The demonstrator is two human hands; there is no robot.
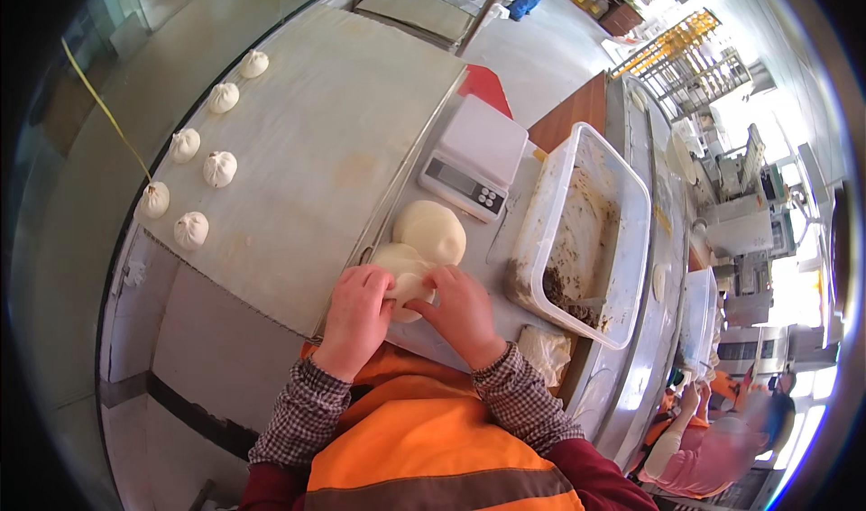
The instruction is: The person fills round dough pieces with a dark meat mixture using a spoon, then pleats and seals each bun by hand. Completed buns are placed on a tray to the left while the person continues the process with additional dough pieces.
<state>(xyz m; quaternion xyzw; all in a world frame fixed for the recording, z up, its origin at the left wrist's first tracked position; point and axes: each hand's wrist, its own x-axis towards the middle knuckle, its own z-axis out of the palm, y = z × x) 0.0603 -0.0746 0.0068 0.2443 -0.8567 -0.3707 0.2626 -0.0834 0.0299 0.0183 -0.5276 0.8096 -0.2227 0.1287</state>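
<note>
Both hands hold a thin round dough wrapper (408, 288) between fingers and thumbs. My left hand (360, 311) pinches its left edge, and my right hand (461, 308) grips the right side. Directly beyond them lie more flat dough rounds (430, 232), overlapping in stacks on the work table. Several pleated filled buns (220, 169) sit spaced along the far left part of a large pale board (318, 125). To the right, a translucent plastic tub (531, 281) holds dark filling (561, 294) low in its near end. Whether filling lies in the held wrapper cannot be seen.
A digital kitchen scale (473, 156) stands beyond the dough rounds, with a red object (487, 88) behind it. A crumpled plastic bag (543, 354) lies near my right forearm. Another person (710, 443) works at the far lower right beside a second tub (697, 321). Racks stand farther back.
</note>
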